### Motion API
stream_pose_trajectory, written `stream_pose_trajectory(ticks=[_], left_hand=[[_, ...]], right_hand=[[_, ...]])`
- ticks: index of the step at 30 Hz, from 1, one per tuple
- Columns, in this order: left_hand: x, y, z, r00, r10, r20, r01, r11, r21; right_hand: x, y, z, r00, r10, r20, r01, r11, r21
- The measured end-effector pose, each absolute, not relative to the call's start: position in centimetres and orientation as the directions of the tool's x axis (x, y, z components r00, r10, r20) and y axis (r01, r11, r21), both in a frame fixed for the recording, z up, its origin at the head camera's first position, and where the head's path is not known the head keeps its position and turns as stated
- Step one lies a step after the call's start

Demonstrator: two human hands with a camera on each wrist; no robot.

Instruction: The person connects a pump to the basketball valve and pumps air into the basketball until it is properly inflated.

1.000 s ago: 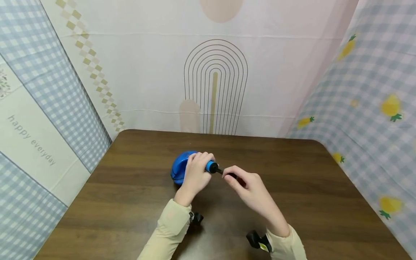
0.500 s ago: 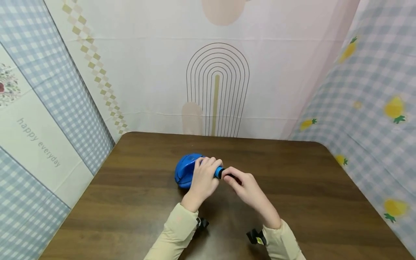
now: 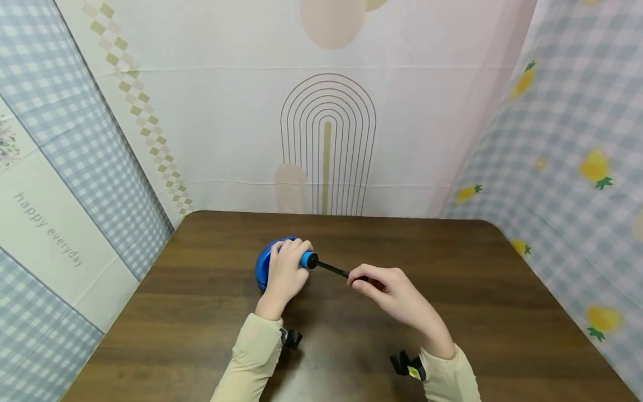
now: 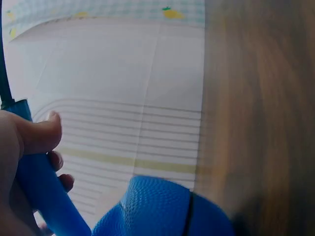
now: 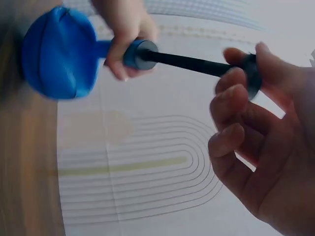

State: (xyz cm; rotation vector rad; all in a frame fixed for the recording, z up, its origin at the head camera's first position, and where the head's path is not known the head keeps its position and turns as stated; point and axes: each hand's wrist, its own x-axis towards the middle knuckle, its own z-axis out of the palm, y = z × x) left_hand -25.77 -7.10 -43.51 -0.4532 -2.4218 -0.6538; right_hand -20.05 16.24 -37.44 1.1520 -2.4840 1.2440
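Observation:
A blue hand pump is joined to a partly caved-in blue ball (image 5: 54, 59), which has black seams and sits on the table. My left hand (image 3: 285, 273) grips the pump's blue barrel (image 4: 47, 194) just right of the ball in the head view. A long stretch of black rod (image 5: 189, 64) stands out from the barrel's end. At its outer end my right hand (image 3: 397, 293) holds the black handle (image 5: 253, 76) between thumb and fingers. Part of the handle is hidden by the fingers, and the join of pump and ball is covered by my left hand in the head view.
The brown wooden table (image 3: 201, 335) spreads around both hands. A pale patterned cloth (image 3: 226, 123) hangs behind it, with checked cloths at left and right. Black wrist straps with small devices (image 3: 292, 339) sit at both cuffs.
The handle went in against the barrel half a second ago. Now the rod is drawn far out, my right hand having moved away from my left. The left hand keeps its grip.

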Motion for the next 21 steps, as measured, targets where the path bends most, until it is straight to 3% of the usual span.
stream_pose_trajectory(ticks=[5, 12, 16, 21], left_hand=[[-25.4, -5.7, -43.4, -0.753, 0.225, 0.618, 0.490, 0.819, 0.300], [-24.5, -4.0, -42.9, -0.722, 0.344, 0.600, 0.568, 0.790, 0.231], [-25.2, -5.2, -42.9, -0.748, 0.324, 0.579, 0.546, 0.797, 0.260], [-26.1, -7.3, -43.2, -0.786, 0.207, 0.582, 0.477, 0.802, 0.360]], right_hand=[[-20.9, 14.7, -38.9, -0.716, -0.560, 0.417, -0.658, 0.341, -0.671], [-21.4, 13.6, -40.1, -0.777, -0.491, 0.394, -0.607, 0.418, -0.677], [-21.1, 14.4, -39.0, -0.773, -0.525, 0.356, -0.601, 0.424, -0.678], [-20.0, 15.8, -37.3, -0.766, -0.553, 0.328, -0.587, 0.394, -0.707]])
